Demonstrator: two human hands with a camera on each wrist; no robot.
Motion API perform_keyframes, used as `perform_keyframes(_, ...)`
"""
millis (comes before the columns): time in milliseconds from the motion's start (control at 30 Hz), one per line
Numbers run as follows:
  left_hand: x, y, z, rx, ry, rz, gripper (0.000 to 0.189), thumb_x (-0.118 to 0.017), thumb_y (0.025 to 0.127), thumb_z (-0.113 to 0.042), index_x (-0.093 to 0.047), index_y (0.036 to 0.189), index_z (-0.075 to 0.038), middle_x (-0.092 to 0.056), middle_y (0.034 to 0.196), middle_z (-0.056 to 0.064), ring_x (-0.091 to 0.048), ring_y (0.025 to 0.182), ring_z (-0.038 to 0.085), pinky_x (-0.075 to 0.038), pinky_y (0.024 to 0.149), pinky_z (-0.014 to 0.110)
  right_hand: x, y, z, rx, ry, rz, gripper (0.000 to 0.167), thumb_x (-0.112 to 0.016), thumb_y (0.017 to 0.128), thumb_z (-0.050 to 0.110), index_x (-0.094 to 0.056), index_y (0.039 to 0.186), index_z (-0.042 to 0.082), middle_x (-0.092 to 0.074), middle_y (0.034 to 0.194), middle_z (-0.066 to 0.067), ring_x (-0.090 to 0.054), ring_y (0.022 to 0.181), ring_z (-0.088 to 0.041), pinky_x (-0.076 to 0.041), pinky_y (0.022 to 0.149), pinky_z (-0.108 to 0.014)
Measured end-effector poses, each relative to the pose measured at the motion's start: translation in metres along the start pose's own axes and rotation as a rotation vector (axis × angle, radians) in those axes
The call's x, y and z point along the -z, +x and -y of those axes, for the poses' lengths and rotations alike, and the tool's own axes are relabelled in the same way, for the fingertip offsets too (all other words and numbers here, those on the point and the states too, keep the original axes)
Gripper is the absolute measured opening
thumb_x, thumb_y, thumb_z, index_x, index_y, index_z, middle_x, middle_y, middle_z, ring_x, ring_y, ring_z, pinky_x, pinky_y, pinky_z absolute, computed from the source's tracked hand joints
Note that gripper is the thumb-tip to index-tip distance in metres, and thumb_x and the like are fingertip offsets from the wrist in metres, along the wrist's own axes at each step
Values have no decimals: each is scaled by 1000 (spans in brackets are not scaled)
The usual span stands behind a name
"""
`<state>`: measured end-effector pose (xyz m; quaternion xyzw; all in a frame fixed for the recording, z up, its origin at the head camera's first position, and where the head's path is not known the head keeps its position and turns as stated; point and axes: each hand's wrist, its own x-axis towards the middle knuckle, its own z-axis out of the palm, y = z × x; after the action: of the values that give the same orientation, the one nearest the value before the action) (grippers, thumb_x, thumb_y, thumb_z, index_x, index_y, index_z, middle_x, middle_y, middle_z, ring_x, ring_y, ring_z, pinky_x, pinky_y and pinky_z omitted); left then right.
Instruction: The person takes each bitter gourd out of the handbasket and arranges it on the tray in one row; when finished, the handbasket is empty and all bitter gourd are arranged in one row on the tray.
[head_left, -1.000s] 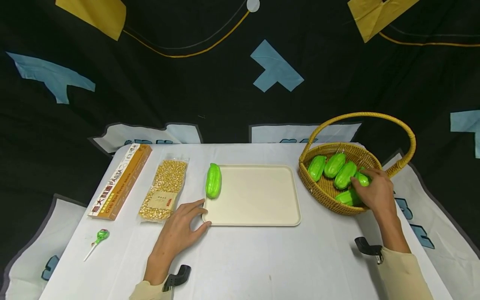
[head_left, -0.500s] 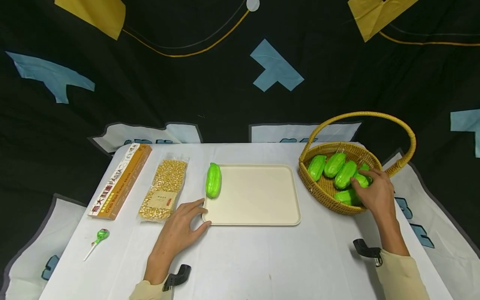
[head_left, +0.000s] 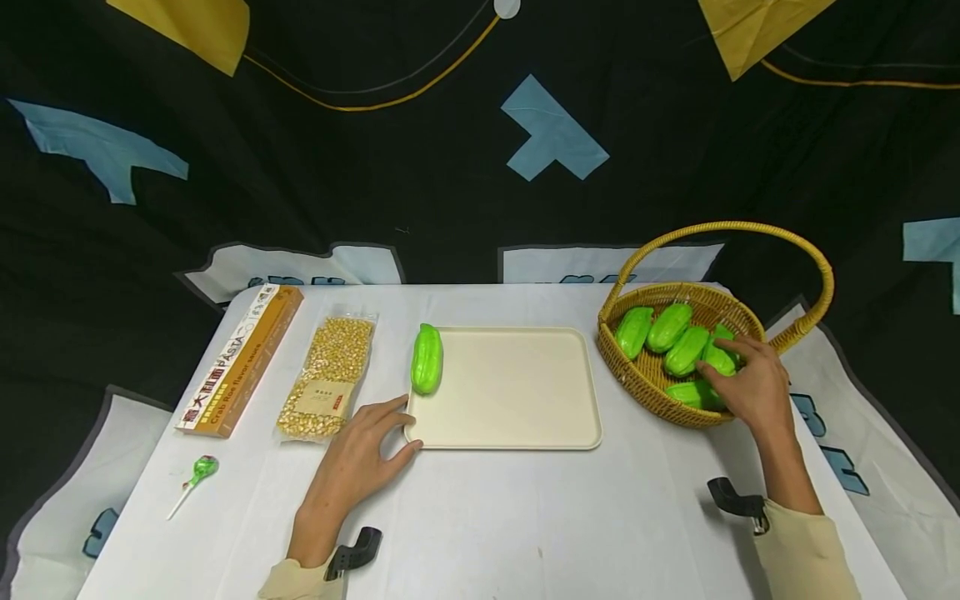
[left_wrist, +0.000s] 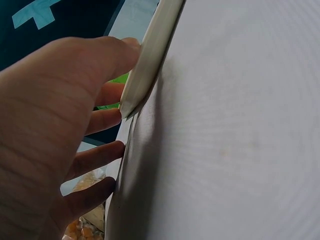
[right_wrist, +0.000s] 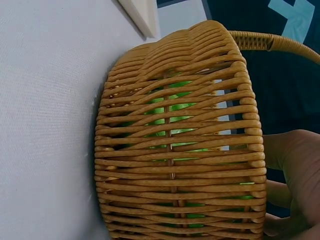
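At the near left corner of a cream tray (head_left: 510,392) my left hand (head_left: 356,458) holds on, thumb at the front edge and fingertips along the left side. In the left wrist view its thumb (left_wrist: 122,56) lies against the tray's rim. One green cucumber (head_left: 427,360) lies along the left end of the tray. My right hand (head_left: 750,383) reaches inside a wicker basket (head_left: 637,396) and grips a cucumber (head_left: 720,360) between thumb and fingers. Several other cucumbers lie around it, such as one (head_left: 686,351) beside the thumb. Basket weave (right_wrist: 180,150) hides most of the right fingers.
Left of the tray lie a bag of corn kernels (head_left: 337,350), a pasta box (head_left: 243,358) and a green lollipop (head_left: 201,471). The basket's tall handle (head_left: 723,227) arches over its contents. A dark curtain (head_left: 420,183) hangs behind the table.
My right hand and the cucumber it grips have shifted slightly within the basket, and neighbouring cucumbers have moved a little left. The left hand and tray stay in place.
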<state>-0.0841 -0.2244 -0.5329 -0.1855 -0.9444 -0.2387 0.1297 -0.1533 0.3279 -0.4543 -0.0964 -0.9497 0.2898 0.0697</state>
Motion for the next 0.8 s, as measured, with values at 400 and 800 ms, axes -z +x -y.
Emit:
perform_keyframes(400,0,0,0,10,3,7,36,-90,88,-38,-79,114,-15,-67,148,9,-66,129,33,-57,108,51,-3,-7,2,4,42,-35,63,-77,99,21,-55,149,-10,-39,162,-36,-31,152,-58,-15,124,-80)
perform_keyframes(800,1,0,-1,17,-1,13,36,-90,88,-37,-79,114,-14,-66,149,9,-65,129,33,-56,109,51,-3,-17,14,126,113,-85,61,-83,95,18,-60,146,-6,-44,162,-29,-32,153,-53,-20,121,-82)
